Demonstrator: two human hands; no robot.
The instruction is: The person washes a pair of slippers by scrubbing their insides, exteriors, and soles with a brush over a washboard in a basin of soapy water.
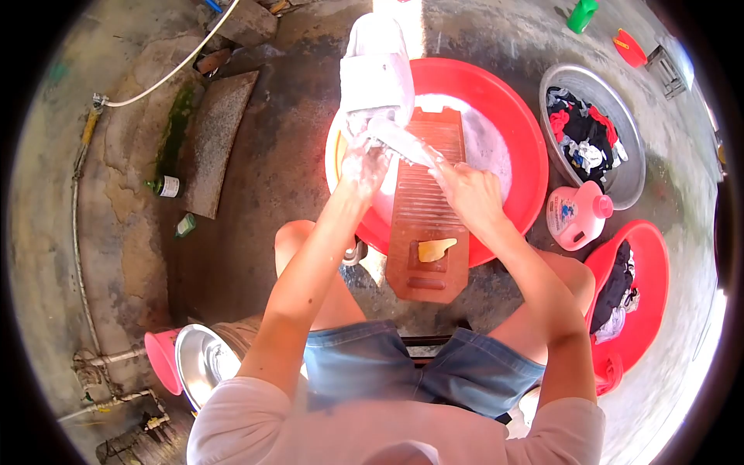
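Raised over the far left rim of a red basin (508, 101) is a white slipper (377, 81), gripped at its near end by my left hand (364, 167). My right hand (467, 188) is closed round the handle of a pale scrubbing brush (407, 142). The brush head lies against the near end of the slipper; its bristles are mostly hidden. Below both hands a brown washboard (428, 205) leans in the basin, among sudsy water (490, 147). A yellow piece of soap (436, 249) rests in the washboard's near recess.
To the right stand a metal basin (632, 167) of clothes, a pink jug (575, 217) and another red basin (651, 287) with clothes. A metal bowl (203, 360) sits near my left elbow. Farther left lie a stone slab (217, 143) and a green bottle (165, 186).
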